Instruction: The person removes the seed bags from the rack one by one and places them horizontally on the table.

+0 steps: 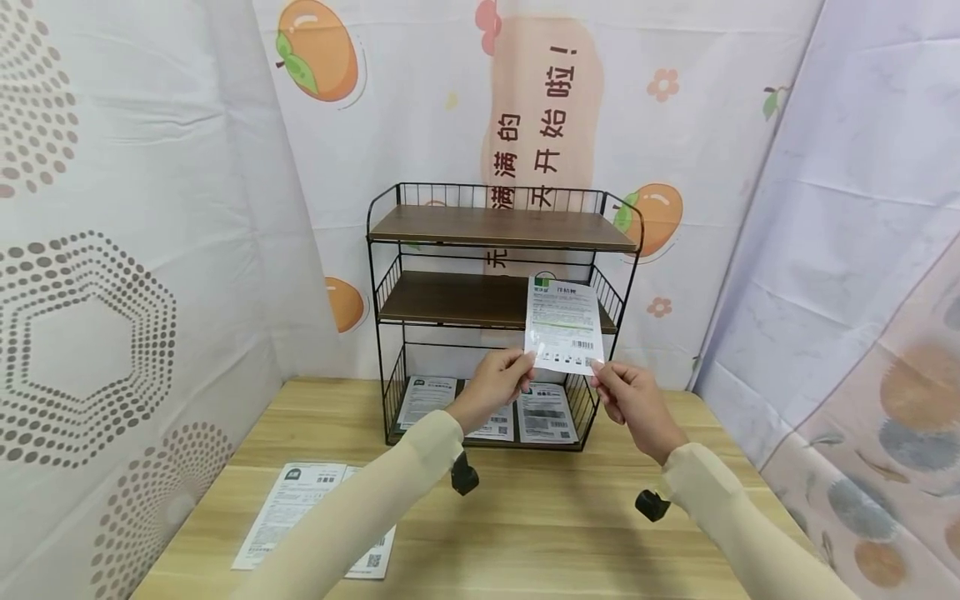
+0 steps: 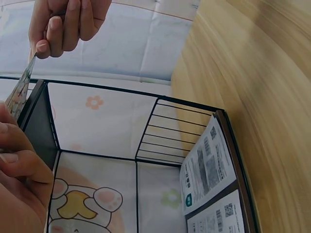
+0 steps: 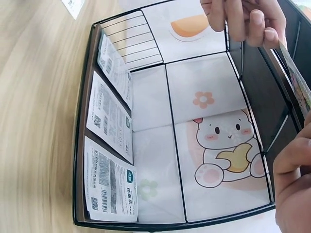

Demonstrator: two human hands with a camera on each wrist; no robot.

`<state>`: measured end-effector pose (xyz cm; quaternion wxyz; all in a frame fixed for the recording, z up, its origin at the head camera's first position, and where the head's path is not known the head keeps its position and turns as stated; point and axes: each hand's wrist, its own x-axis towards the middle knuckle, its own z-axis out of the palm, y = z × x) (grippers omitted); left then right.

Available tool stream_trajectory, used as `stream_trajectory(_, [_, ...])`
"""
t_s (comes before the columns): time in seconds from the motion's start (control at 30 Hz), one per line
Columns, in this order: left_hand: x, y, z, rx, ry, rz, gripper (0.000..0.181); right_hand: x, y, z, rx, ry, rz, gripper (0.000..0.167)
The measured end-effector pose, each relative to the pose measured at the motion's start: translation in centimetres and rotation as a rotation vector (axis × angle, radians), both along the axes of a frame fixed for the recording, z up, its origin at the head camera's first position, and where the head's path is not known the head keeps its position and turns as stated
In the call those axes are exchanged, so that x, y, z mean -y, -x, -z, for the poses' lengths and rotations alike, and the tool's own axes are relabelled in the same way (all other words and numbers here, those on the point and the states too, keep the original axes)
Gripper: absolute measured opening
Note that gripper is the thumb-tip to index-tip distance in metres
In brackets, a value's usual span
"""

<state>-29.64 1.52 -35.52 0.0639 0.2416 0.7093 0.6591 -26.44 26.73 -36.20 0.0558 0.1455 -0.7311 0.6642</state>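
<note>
A white printed seed packet is held up in front of the right part of the middle shelf. My left hand pinches its lower left corner; the right hand pinches the lower right corner. Both wrist views show the packet nearly edge-on, tilted, with its far end by the shelf board. Whether it touches the board, I cannot tell. On the bottom shelf of the black wire rack several similar packets lie side by side, partly hidden by my left hand in the head view.
More printed packets lie on the wooden table at the left, partly covered by my left sleeve. The rack's top shelf is a brown board with a wire rail. Patterned curtains enclose the table at the back and sides.
</note>
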Motion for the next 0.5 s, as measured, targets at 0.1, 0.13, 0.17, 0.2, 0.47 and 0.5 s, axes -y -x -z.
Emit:
stream_trajectory(0.1, [0.5, -0.3, 0.4, -0.02, 0.01, 0.004, 0.038, 0.3, -0.3, 0.4, -0.001, -0.009, 0.0, 0.04])
stream_trajectory(0.13, [0.7, -0.5, 0.5, -0.02, 0.011, 0.007, 0.039, 0.4, -0.4, 0.6, -0.004, -0.01, -0.003, 0.041])
stream_trajectory(0.17, [0.9, -0.6, 0.6, -0.021, 0.009, 0.012, 0.039, 0.5, -0.5, 0.7, -0.007, -0.011, -0.007, 0.041])
stream_trajectory(0.2, [1.1, -0.8, 0.8, -0.022, 0.009, 0.018, 0.039, 0.6, -0.6, 0.9, -0.012, -0.016, -0.013, 0.042])
stream_trajectory(0.47, [3.1, -1.9, 2.1, -0.037, 0.036, 0.041, 0.043, 1.5, -1.6, 1.8, -0.026, -0.046, -0.06, 0.044])
stream_trajectory(0.5, [3.3, -2.1, 2.2, -0.042, 0.039, 0.043, 0.044, 1.6, -1.7, 1.9, -0.024, -0.045, -0.064, 0.044])
